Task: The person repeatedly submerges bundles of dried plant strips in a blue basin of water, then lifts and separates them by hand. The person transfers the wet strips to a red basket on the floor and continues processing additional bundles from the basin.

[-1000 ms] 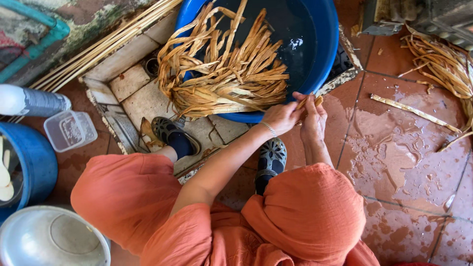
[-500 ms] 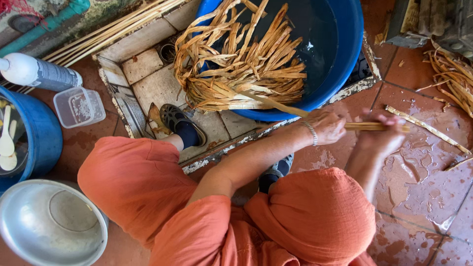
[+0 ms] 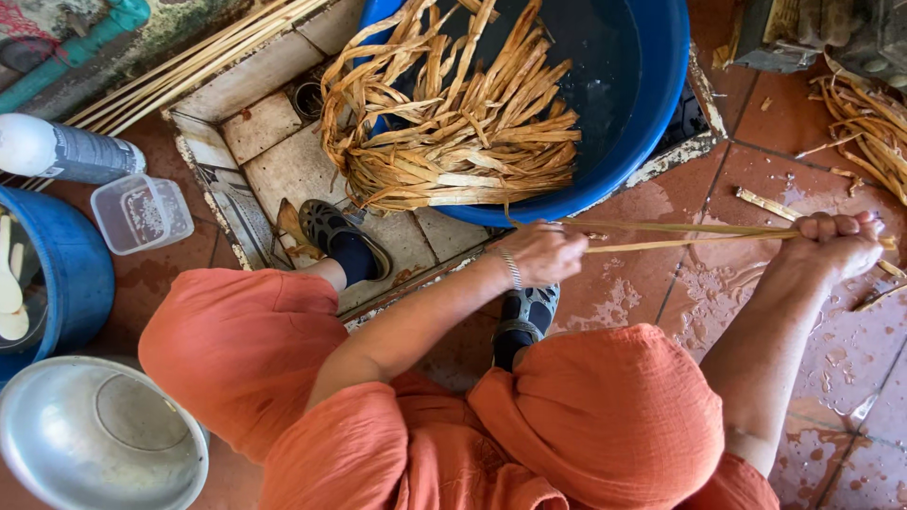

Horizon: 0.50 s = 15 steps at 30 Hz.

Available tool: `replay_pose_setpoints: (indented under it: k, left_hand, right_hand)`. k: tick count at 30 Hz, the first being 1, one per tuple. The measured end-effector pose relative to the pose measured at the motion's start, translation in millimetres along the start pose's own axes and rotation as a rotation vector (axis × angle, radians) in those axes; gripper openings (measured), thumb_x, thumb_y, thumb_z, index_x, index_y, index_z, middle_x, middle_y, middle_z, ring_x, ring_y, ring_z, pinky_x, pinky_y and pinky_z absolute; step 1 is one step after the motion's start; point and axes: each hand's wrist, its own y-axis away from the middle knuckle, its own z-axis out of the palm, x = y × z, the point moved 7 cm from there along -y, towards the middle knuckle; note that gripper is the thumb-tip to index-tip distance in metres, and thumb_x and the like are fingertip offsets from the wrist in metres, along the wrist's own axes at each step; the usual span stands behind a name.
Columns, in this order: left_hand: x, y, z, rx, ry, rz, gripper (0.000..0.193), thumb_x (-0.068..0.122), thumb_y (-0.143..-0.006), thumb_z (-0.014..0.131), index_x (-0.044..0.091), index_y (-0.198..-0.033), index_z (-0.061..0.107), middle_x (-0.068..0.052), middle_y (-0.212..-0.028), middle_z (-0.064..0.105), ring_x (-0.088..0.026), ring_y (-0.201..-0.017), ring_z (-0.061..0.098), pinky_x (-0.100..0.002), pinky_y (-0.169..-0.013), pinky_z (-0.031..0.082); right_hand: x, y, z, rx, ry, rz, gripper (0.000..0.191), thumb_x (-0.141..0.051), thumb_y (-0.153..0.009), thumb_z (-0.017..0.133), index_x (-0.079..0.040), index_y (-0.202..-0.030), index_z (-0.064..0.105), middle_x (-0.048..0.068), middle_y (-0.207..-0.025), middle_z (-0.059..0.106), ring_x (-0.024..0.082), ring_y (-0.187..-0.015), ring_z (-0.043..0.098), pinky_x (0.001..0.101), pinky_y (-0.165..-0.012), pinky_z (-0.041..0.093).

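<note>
- Currently we note the left hand (image 3: 543,253), with a thin metal bracelet (image 3: 511,269) at its wrist, closed on one end of a long pale-yellow fibre strip (image 3: 690,236).
- The right hand (image 3: 836,241) is fisted around the other end of the same strip; both hands are well apart, with the strip stretched level between them.
- We see the strip splitting into two thin strands close to the left hand; it hangs above the wet reddish-brown floor tiles (image 3: 680,293), just in front of the large blue plastic tub (image 3: 652,104).
- A thick bundle of tan fibre strips (image 3: 453,132) lies draped over the tub's near rim, one end in the dark water, the other hanging over the sunken pale-tiled drain pit (image 3: 283,161).
- Both feet wear dark perforated rubber sandals: one (image 3: 345,236) in the pit, the other (image 3: 529,312) at its edge, below the left hand.
- The person's loose orange cloth garment (image 3: 605,416) covers both knees.
- More loose tan fibres (image 3: 864,123) lie on the floor at upper right, well away from the right hand; a short pale stick piece (image 3: 765,203) lies just beside the strip.
- At left we record a small clear plastic box (image 3: 142,212), a white bottle lying on its side (image 3: 61,151), a blue bucket (image 3: 66,274) holding pale spoon-like pieces, and a round shiny metal bowl (image 3: 94,439).
- A sheaf of long thin pale sticks (image 3: 189,66) lies diagonally along the pit's far edge.
</note>
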Motion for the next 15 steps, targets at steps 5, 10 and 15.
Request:
replay_pose_setpoints:
  k: [5,10,15]
  left_hand:
    - [-55.3,84.3,-27.4,-0.007,-0.201,-0.19,0.017,0.024,-0.1,0.049,0.018,-0.085,0.049,0.003,-0.057,0.043,-0.017,-0.055,0.051,-0.051,-0.073,0.051]
    - [-98.7,134.7,-9.4,-0.019,-0.186,-0.244,0.02,0.028,-0.102,0.047,0.014,-0.089,0.053,-0.004,-0.075,0.056,-0.021,-0.076,0.056,-0.041,-0.082,0.055]
    - [-166.3,135.1,-8.8,-0.226,-0.372,-0.681,0.03,0.02,-0.087,0.058,0.012,-0.116,0.062,-0.013,-0.119,0.061,-0.029,-0.111,0.057,-0.05,-0.099,0.046]
  right_hand:
    - [-17.3,-7.8,-3.2,-0.036,-0.039,-0.028,0.03,-0.012,-0.104,0.046,-0.008,-0.074,0.045,0.004,-0.055,0.041,0.015,-0.043,0.031,0.0348,-0.039,0.028]
    - [7.0,0.2,-11.1,0.008,0.036,-0.081,0.029,-0.016,-0.103,0.041,-0.005,-0.08,0.053,0.002,-0.055,0.043,0.012,-0.04,0.031,0.0353,-0.034,0.03]
    - [64.3,58.4,15.1,-0.203,0.298,0.006,0.037,-0.041,-0.112,0.051,-0.006,-0.1,0.059,0.0,-0.069,0.051,0.014,-0.055,0.048,0.0329,-0.051,0.046]
